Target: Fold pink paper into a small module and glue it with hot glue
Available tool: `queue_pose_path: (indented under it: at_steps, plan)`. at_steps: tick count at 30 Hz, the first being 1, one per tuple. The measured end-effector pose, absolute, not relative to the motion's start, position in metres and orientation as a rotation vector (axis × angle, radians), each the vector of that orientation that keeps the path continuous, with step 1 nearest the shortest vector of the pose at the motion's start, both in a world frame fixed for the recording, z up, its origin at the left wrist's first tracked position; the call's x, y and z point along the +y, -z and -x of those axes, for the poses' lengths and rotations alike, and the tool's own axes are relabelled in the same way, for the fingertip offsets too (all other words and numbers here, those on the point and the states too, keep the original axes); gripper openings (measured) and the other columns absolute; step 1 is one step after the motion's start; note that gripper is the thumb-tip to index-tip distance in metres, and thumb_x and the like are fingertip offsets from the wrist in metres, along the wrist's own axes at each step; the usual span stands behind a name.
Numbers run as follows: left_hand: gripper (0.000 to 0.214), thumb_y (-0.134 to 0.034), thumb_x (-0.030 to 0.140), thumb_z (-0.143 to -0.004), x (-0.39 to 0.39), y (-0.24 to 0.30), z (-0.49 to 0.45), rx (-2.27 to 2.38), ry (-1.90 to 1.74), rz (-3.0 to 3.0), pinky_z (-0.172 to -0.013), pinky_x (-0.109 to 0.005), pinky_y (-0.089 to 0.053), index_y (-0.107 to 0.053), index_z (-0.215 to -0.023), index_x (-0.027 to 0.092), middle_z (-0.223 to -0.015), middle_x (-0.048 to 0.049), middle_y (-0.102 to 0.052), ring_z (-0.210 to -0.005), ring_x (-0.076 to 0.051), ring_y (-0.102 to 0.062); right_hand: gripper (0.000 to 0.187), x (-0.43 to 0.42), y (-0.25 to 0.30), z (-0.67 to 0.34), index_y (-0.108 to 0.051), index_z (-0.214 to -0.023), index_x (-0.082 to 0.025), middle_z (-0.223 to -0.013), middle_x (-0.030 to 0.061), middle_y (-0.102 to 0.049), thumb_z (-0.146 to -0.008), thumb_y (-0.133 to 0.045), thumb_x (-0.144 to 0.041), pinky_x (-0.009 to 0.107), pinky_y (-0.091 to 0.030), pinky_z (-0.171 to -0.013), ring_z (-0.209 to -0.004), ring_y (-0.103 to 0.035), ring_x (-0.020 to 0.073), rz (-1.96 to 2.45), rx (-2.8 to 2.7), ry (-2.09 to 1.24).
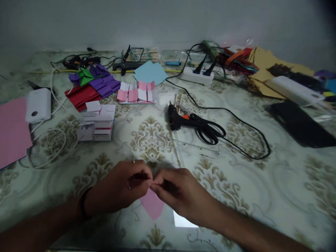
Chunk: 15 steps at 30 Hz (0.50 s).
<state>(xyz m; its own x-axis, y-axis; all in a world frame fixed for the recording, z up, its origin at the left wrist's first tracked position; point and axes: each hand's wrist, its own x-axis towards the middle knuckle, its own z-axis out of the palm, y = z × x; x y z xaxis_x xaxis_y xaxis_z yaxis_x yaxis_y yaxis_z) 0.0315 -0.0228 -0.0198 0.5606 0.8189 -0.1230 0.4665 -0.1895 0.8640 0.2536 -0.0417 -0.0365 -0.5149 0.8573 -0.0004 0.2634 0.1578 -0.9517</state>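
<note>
In front of me, my left hand (128, 187) and my right hand (178, 190) meet at the fingertips, both pinched closed. A small piece of pink paper (153, 205) hangs below the meeting fingertips, its top edge between them; its lower end narrows to a blunt tip. My fingers hide its upper part. Under my right wrist a white piece of paper (185, 221) lies partly covered. Beyond the hands, a black hot glue gun (181, 119) lies beside black-handled scissors (212, 133), near a clear ruler (194, 146).
Folded pink-and-white papers (138, 92) and white folded pieces (101, 122) lie ahead. Purple paper pieces (105, 84), light blue sheets (150, 72) and a power strip (197, 75) are farther back. Pink sheets (13, 129) lie left; a black phone-like slab (301, 124) lies right.
</note>
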Motion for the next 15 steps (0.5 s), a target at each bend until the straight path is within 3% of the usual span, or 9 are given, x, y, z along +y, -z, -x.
queue_pose_path:
  at_steps: [5,15]
  plan:
    - [0.01,-0.059,0.017,-0.087,-0.0244,0.0206,-0.0332,1.021,-0.362,-1.84,-0.059,-0.022,-0.037,-0.068,-0.084,0.02,-0.069,0.0055,-0.061,-0.061,-0.01,-0.05,0.018,-0.0447,0.0408,-0.2543,-0.068,-0.08,-0.017,-0.067,-0.0066,-0.06,-0.098,-0.07,-0.016,0.02,-0.035,-0.053,-0.054,-0.045,0.0061,0.966,-1.898,-1.34]
    - [0.008,-0.056,0.013,-0.078,-0.0217,0.0208,-0.0313,0.973,-0.277,-1.715,-0.055,-0.023,-0.029,-0.054,-0.076,0.021,-0.067,0.0072,-0.049,-0.06,-0.01,-0.04,0.014,-0.0422,0.035,-0.2536,-0.071,-0.085,-0.016,-0.067,-0.0073,-0.054,-0.098,-0.068,-0.012,0.019,-0.035,-0.055,-0.057,-0.041,0.006,0.91,-1.81,-1.464]
